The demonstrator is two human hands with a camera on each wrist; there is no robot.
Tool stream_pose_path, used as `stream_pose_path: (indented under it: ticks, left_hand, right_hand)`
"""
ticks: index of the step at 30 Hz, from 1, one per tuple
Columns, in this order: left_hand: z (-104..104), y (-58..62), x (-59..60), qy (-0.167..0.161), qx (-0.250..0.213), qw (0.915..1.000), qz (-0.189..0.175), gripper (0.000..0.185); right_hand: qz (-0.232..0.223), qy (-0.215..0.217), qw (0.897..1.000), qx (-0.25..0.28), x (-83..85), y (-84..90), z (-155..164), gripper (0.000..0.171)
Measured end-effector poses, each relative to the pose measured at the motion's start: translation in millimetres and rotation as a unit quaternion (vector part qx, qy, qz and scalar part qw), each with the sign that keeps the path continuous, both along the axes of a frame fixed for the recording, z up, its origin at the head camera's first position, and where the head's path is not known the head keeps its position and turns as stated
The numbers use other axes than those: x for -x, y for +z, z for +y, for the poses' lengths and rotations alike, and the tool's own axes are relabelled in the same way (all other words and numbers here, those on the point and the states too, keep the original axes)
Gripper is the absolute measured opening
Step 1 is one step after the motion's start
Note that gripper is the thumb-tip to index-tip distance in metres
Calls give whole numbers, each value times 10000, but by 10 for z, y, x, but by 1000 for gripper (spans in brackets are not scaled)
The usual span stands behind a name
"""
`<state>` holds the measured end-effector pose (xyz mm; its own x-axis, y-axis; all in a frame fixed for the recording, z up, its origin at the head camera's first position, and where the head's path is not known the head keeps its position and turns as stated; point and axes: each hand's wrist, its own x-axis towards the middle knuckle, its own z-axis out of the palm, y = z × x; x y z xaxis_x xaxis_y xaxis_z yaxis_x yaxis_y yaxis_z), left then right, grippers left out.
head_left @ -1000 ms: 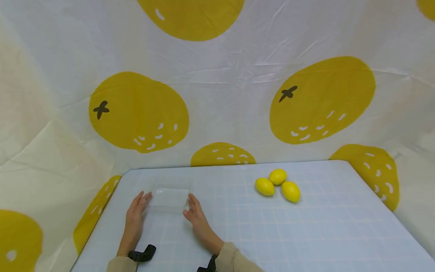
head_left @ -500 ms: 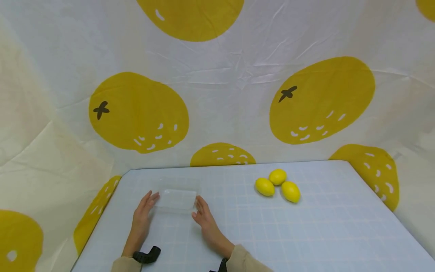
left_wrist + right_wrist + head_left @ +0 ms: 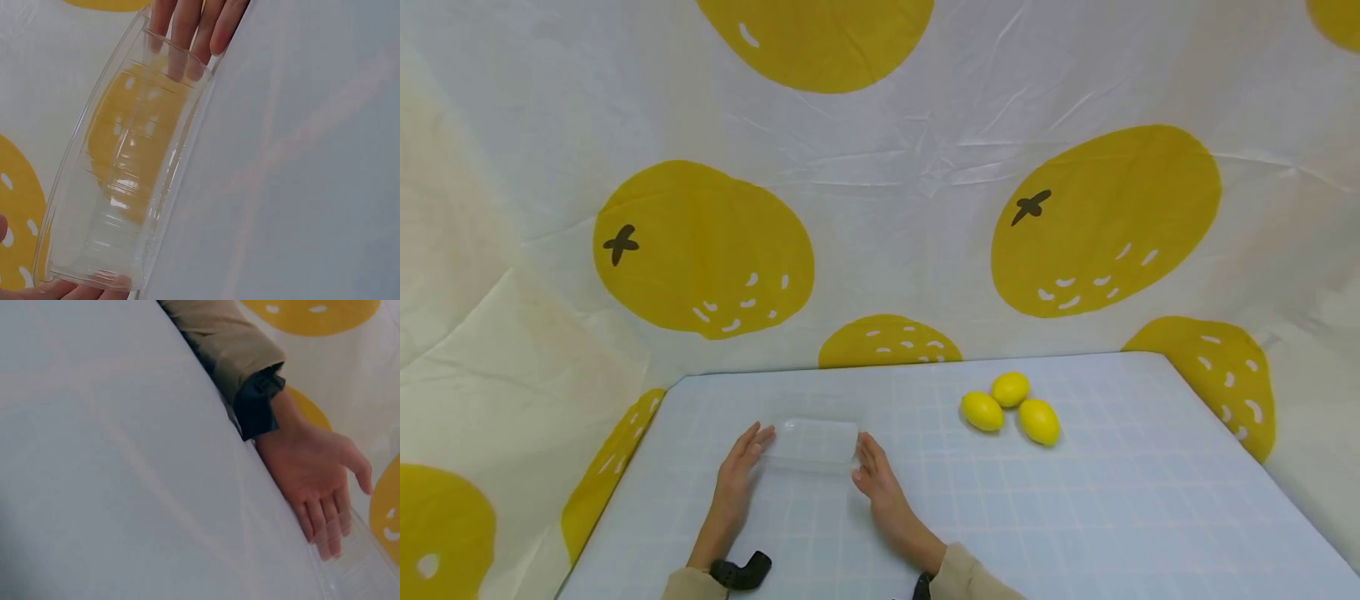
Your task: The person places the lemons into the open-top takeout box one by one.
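Note:
A clear plastic box [image 3: 815, 442] stands on the table between my two hands. My left hand [image 3: 735, 479] lies along its left end with the fingers straight, and my right hand [image 3: 887, 500] touches its right end, fingers extended. In the left wrist view the see-through walls of the box [image 3: 125, 169] show, with fingers at both ends. The right wrist view shows the left palm [image 3: 306, 459] facing the box wall, its fingertips seen through the plastic. Nothing is visible inside the box.
Three yellow lemons [image 3: 1011, 408] sit close together right of the box, toward the back of the table. A pale blue checked cloth [image 3: 1075, 517] covers the tabletop. A white sheet printed with large yellow fruit [image 3: 703, 250] hangs behind and at the sides.
Both hands and the clear box have shifted steadily to the right across the table, closer to the lemons. The lemons stay put.

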<state>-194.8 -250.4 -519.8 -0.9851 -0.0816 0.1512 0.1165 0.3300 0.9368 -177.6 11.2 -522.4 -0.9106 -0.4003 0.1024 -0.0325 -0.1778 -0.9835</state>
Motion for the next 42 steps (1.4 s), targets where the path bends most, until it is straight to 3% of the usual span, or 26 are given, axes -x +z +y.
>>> stream_pose_path:
  ticks: [10,17,26,33,42]
  left_hand:
    - [239,0,-45,-317,-161,9992,188,53]
    - [430,-13,-66,-579,-639,9963,10,52]
    - [677,-46,-81,-721,-632,9946,389,47]
    - [891,-76,-119,-729,-996,9923,137,50]
    - [1144,-57,-200,-699,-1349,9883,84,52]
  right_hand:
    - [53,-39,10000,-18,-16,-21,284,67]
    - [139,-189,9996,167,-68,-24,494,67]
    - [63,-279,9989,365,-147,-40,745,65]
    - [51,-440,9977,515,-204,-25,895,64]
    - [66,-516,9964,664,-229,-7,1058,65]
